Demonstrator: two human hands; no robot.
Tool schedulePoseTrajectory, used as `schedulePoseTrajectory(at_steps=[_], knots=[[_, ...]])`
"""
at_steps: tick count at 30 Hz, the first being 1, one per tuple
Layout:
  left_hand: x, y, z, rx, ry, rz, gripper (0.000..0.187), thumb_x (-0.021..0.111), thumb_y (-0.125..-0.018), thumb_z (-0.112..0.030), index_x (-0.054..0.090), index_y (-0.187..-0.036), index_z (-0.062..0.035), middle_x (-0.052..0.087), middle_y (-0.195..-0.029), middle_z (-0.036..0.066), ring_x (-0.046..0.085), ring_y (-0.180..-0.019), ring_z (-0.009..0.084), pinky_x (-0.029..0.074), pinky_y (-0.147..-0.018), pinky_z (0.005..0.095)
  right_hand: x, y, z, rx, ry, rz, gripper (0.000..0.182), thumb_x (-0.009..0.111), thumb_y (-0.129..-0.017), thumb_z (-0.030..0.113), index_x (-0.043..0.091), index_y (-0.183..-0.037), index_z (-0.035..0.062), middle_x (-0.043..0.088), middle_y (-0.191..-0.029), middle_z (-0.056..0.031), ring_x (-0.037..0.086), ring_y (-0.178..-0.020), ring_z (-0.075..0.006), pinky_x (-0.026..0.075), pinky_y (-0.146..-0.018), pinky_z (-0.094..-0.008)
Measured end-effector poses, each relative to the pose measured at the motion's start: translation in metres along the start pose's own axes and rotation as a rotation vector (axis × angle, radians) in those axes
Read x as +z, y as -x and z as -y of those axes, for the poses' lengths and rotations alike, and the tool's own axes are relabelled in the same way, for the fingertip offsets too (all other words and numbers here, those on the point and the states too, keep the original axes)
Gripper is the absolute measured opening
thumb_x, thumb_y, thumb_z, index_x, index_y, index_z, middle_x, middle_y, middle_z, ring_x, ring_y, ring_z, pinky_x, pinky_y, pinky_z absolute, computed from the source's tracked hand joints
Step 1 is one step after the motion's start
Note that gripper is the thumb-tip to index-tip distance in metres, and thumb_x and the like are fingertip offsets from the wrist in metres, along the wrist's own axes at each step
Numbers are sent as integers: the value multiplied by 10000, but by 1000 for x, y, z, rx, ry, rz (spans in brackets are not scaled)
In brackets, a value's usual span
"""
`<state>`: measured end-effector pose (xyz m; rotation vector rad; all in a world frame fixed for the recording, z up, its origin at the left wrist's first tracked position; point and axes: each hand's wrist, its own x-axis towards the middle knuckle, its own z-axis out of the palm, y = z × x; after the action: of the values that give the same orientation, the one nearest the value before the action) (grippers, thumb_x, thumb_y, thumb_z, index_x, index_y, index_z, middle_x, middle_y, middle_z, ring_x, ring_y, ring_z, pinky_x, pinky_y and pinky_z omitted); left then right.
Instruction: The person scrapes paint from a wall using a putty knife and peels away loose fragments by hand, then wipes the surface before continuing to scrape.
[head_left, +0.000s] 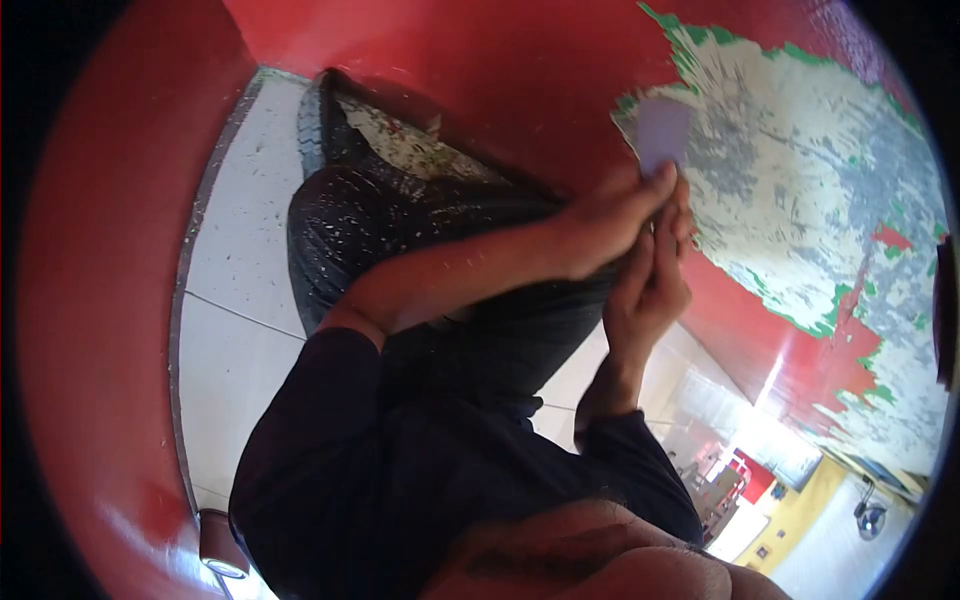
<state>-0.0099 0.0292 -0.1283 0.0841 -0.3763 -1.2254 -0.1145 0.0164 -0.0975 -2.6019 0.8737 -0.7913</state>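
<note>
A flat purple-grey blade of a scraper [663,132] lies against or very near the wall, over the edge of a peeled patch [770,150]. My left hand [635,215] is closed round the scraper's lower end, thumb up along it. Just below, my right hand [648,290] is closed too, its fingers reaching up against the left hand at the scraper's hidden handle. Bare white and grey plaster shows in the patch, bordered by green and red paint [520,80]. Paint flakes speckle my dark trousers [345,225].
Beyond my legs, a heap of paint chips [415,145] lies along the foot of the red wall. Pale floor tiles [240,250] run beside another red wall [100,300]. A brown container [222,545] stands at lower left. A fan [870,520] shows at lower right.
</note>
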Motion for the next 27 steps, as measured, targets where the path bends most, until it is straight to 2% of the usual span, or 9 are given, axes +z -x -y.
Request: schedulePoseTrajectory(at_steps=[3, 8, 10, 14, 16, 22, 23, 24, 27], knots=[[-5, -7, 6, 31, 55, -111, 377, 406, -1005, -438, 478, -932, -75, 536, -795, 52, 556, -752, 176, 493, -703, 323, 8, -6, 6, 25, 23, 18, 359, 474, -951, 45, 532, -1299, -21, 639, -1182, -166, 611, -1063, -170, 457, -902, -288], [4, -2, 5, -53, 25, 75, 397, 369, -1014, -441, 482, -945, -66, 541, -799, 56, 574, -769, 185, 500, -706, 324, 0, -5, 3, 39, -12, -23, 355, 464, -955, 53, 533, -1291, -37, 623, -1221, -160, 584, -1131, -190, 436, -941, -295], [-2, -15, -7, 20, 5, 13, 392, 365, -1018, -433, 482, -947, -65, 541, -798, 55, 576, -776, 188, 498, -719, 324, 0, -15, 9, -2, 99, -5, 353, 450, -957, 47, 528, -1286, -58, 608, -1235, -172, 566, -1155, -205, 425, -957, -303], [4, -6, 6, -40, 13, 10, 368, 367, -1023, -413, 474, -950, -69, 539, -787, 50, 578, -764, 193, 495, -722, 324, -3, -9, -4, -202, 116, -148, 324, 512, -927, 33, 580, -1239, -24, 672, -1005, -232, 698, -891, -272, 522, -754, -318], [0, -11, 15, -42, 52, 32, 361, 369, -1026, -400, 473, -938, -67, 540, -786, 54, 582, -749, 192, 497, -709, 317, -8, -12, 17, 70, -25, 33, 378, 429, -957, 26, 496, -1321, -53, 587, -1275, -170, 525, -1202, -192, 397, -992, -299], [2, -5, 28, -22, -36, 56, 365, 354, -1031, -396, 476, -938, -64, 544, -788, 56, 581, -727, 188, 502, -686, 327, -20, 12, 5, 185, -8, 90, 362, 429, -945, 9, 524, -1287, -60, 582, -1285, -178, 557, -1191, -236, 421, -977, -304], [-1, -14, 18, 26, -56, 0, 362, 352, -1032, -394, 475, -946, -64, 545, -793, 59, 580, -730, 187, 502, -689, 328, -18, 6, -1, 161, -32, 62, 357, 432, -943, 10, 532, -1279, -59, 586, -1278, -186, 562, -1191, -251, 425, -975, -307], [-3, -17, 9, 46, -61, -59, 359, 350, -1032, -392, 474, -953, -64, 547, -798, 61, 580, -733, 187, 503, -692, 329, -7, -16, -5, -194, 131, -43, 345, 453, -939, 14, 549, -1262, -56, 613, -1230, -199, 577, -1176, -255, 439, -966, -319], [1, -14, 6, 9, 52, -51, 361, 348, -1030, -401, 474, -977, -67, 548, -816, 65, 577, -754, 184, 499, -708, 325, -11, 0, 2, -64, 165, 22, 348, 467, -931, 8, 557, -1264, -34, 634, -1189, -200, 599, -1145, -247, 450, -952, -327]])
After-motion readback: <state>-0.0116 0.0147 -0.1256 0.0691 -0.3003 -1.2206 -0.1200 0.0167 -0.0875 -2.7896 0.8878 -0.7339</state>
